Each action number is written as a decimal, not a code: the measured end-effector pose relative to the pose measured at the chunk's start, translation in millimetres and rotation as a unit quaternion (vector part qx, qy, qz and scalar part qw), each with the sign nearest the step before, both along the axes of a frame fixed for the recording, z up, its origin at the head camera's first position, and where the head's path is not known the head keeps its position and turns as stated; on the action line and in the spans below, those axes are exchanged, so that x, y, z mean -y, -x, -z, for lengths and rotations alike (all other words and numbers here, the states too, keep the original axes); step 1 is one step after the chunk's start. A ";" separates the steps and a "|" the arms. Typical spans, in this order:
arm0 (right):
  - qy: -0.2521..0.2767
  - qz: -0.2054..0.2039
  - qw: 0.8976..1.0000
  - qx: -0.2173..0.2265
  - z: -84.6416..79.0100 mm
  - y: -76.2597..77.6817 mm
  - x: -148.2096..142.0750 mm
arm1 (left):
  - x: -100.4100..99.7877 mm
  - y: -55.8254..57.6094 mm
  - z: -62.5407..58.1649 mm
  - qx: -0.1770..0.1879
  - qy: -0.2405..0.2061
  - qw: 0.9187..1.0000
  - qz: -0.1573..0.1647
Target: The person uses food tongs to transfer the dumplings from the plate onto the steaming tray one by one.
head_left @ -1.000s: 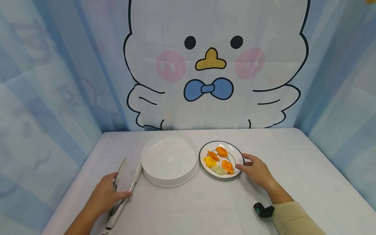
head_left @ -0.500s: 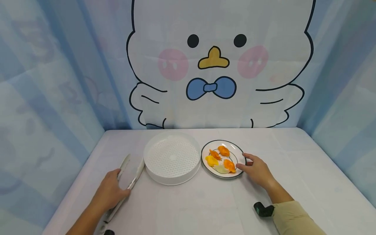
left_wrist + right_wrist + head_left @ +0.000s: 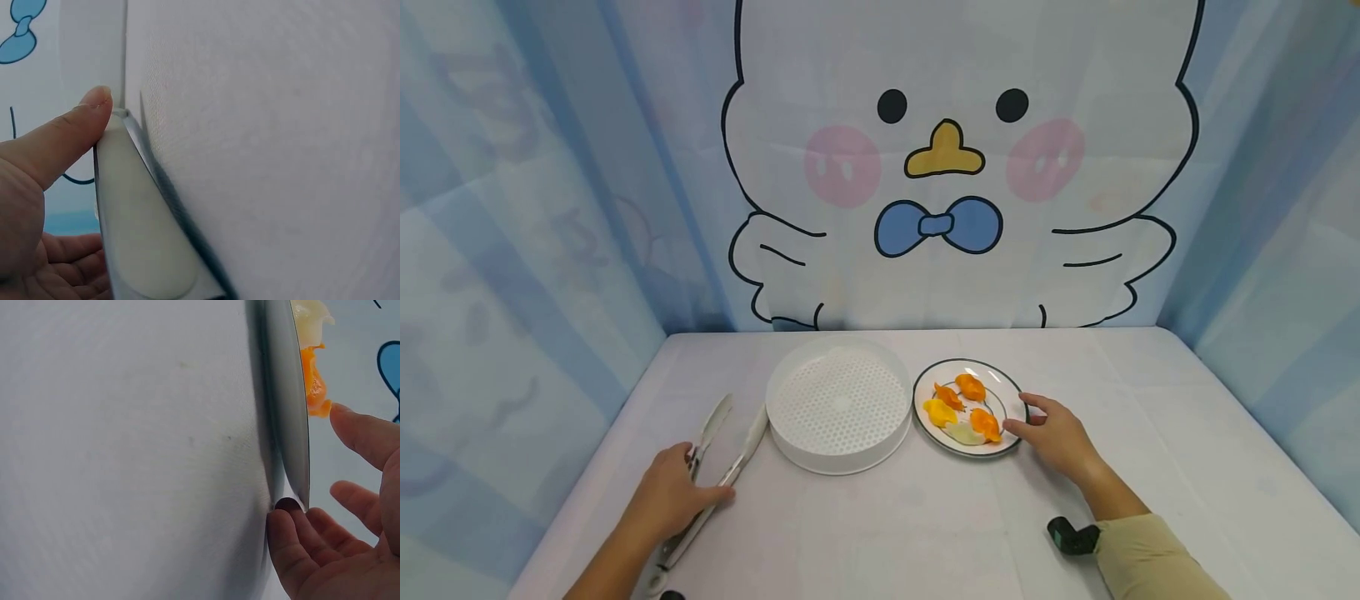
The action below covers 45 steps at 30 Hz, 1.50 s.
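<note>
My left hand (image 3: pixel 668 493) holds a pair of metal tongs (image 3: pixel 715 483) at the left of the table, the arms spread apart. In the left wrist view the thumb presses against a pale, smooth tong arm (image 3: pixel 144 225); the fingers curl on the far side, partly hidden. At the right, my right hand (image 3: pixel 1056 435) grips the edge of a white plate (image 3: pixel 928 375) with dark rings. Its thumb is over the rim, and in the right wrist view fingertips (image 3: pixel 284 528) touch the rim from below. Several small orange, yellow and pale dumpling-shaped pieces (image 3: pixel 970 387) lie on the plate.
Between the tongs and the plate stands a round white perforated steamer tray (image 3: pixel 838 462), close beside the plate. A white cloth (image 3: pixel 880 542) covers the table. Behind it hangs a curtain (image 3: pixel 940 283) with a cartoon bird. A black device (image 3: pixel 1071 536) sits at the right sleeve.
My left hand has shifted slightly on the tongs, back toward the near edge since half a second ago. The right hand and plate stay put; the head view has shifted a little.
</note>
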State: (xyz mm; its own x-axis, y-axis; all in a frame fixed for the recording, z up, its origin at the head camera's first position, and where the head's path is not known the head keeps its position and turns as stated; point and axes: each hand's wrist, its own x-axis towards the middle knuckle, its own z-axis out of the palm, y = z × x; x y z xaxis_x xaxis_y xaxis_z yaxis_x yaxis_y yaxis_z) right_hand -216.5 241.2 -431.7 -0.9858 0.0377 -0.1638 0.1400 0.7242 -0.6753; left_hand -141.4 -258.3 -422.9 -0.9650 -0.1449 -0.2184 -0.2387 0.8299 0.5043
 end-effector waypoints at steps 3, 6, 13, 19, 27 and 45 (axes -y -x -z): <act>0.001 0.000 1.000 0.000 0.4 0.3 -0.6 | 0.6 -0.8 -0.8 0.007 0.003 1.000 -0.003; 0.002 -0.001 1.000 0.001 1.1 0.7 -1.2 | 1.0 -1.8 -0.1 0.008 0.008 1.000 -0.004; 0.002 0.000 1.000 0.000 2.8 0.9 -1.5 | 1.9 -4.3 -1.3 -0.021 0.014 0.999 -0.019; 0.003 0.004 1.000 0.002 4.0 0.9 -1.2 | 7.5 -5.3 -7.3 -0.072 0.011 0.997 -0.018; 0.007 0.007 1.000 0.006 3.3 1.1 -0.5 | 9.2 -7.8 -19.4 -0.118 0.014 0.993 -0.020; -0.004 0.006 1.000 0.009 6.0 4.2 -4.5 | -15.0 -10.0 -35.5 -0.182 -0.013 0.982 0.049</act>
